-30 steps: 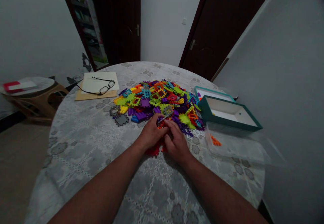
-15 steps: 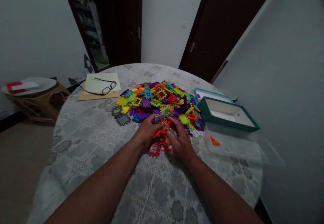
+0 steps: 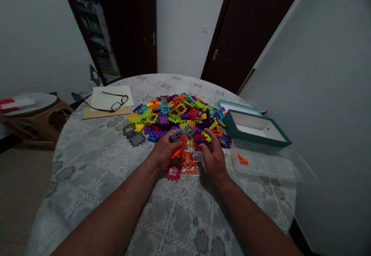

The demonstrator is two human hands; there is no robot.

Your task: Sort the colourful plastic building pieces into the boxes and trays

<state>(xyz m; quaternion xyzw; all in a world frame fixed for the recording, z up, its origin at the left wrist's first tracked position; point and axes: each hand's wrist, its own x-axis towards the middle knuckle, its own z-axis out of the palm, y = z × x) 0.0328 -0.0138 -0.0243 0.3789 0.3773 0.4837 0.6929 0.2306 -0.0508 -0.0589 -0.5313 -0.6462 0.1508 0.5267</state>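
Note:
A heap of colourful interlocking plastic tiles [image 3: 179,115] lies in the middle of a round table [image 3: 95,159] with a lace-patterned cloth. My left hand [image 3: 164,151] is closed on a grey tile [image 3: 176,135] and an orange piece at the near edge of the heap. My right hand [image 3: 213,155] rests just to the right, fingers curled over tiles at the heap's edge; what it holds is hidden. Between the hands lie orange tiles [image 3: 188,162] and a red tile [image 3: 173,173] flat on the cloth.
A teal box [image 3: 255,130] and its lid [image 3: 239,106] stand right of the heap, with a clear plastic tray [image 3: 266,163] holding an orange piece in front. Glasses [image 3: 116,103] lie on paper at the far left. A wooden stool [image 3: 31,113] stands beside the table.
My hands have drawn apart, baring the orange and red tiles between them. The left hand has lifted the grey tile toward the heap; the right has slid right.

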